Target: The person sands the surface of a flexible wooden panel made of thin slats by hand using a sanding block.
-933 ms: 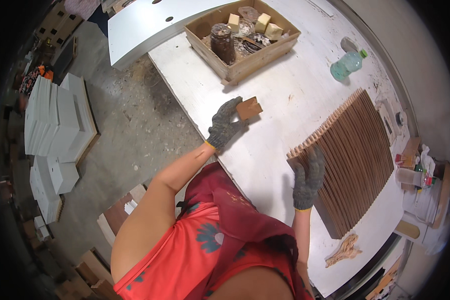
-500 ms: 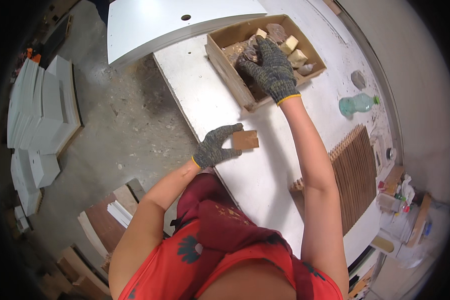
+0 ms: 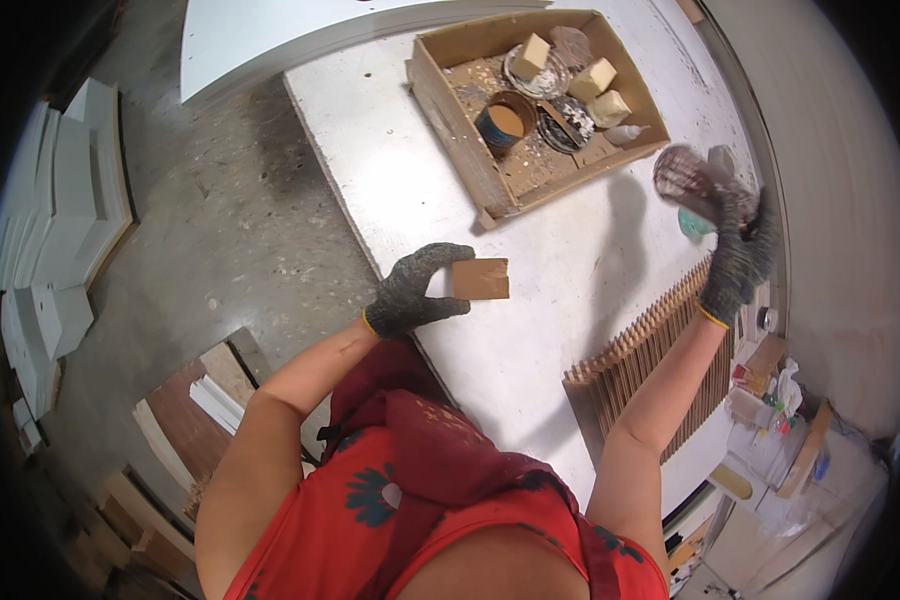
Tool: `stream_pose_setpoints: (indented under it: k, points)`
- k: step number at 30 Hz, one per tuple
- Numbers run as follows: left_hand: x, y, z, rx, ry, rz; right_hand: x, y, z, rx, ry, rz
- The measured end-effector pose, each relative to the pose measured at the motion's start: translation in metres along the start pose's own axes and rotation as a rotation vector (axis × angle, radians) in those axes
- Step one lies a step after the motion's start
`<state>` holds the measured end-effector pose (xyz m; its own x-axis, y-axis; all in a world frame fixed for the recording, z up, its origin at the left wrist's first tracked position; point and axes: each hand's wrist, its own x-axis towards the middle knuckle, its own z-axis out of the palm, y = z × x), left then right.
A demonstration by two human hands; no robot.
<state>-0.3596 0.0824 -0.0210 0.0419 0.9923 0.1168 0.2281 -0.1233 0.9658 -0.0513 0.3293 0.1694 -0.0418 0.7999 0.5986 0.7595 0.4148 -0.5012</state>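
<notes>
Brown block (image 3: 481,279): pinched at its left end, over the left part of the worktop (image 3: 525,335).
Left grip (image 3: 410,290): gloved, closed on the block between thumb and fingers.
Right grip (image 3: 738,262): gloved, wrapped around a brown-smeared jar (image 3: 690,182), blurred; a green bottle (image 3: 694,223) is partly hidden behind it.
Brown strips (image 3: 625,368): stacked at the near right, partly covered by the right forearm (image 3: 658,405).
Wooden box (image 3: 450,135): set farther off; a can (image 3: 507,122) of brown paste and pale blocks (image 3: 595,79) are held inside.
</notes>
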Motion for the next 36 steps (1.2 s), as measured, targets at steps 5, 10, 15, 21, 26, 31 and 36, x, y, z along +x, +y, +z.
stream_pose_setpoints:
  k: [5,10,15,21,26,31,36]
  points:
    - [0.007,-0.002,0.003,0.039,-0.017,0.048,-0.043,0.084,0.032,-0.427,-0.28,0.121]
    - [0.002,-0.008,0.004,0.08,0.018,0.058,-0.014,-0.005,0.048,-0.358,-0.171,-0.4]
    - [0.004,-0.005,0.004,0.073,0.016,0.065,0.023,-0.048,0.136,-0.384,-0.814,-0.342]
    - [0.005,-0.007,0.005,0.035,0.043,0.138,0.03,-0.014,0.212,-0.797,-1.062,-0.183]
    - [-0.001,-0.009,0.003,0.018,0.053,0.096,0.022,-0.025,0.211,-0.686,-1.074,-0.139]
    - [0.002,-0.008,0.004,0.011,0.008,0.081,0.03,-0.014,0.205,-0.657,-1.085,-0.124]
    - [-0.002,-0.004,0.003,-0.078,0.065,-0.026,0.029,-0.055,0.153,-0.377,-0.888,0.006]
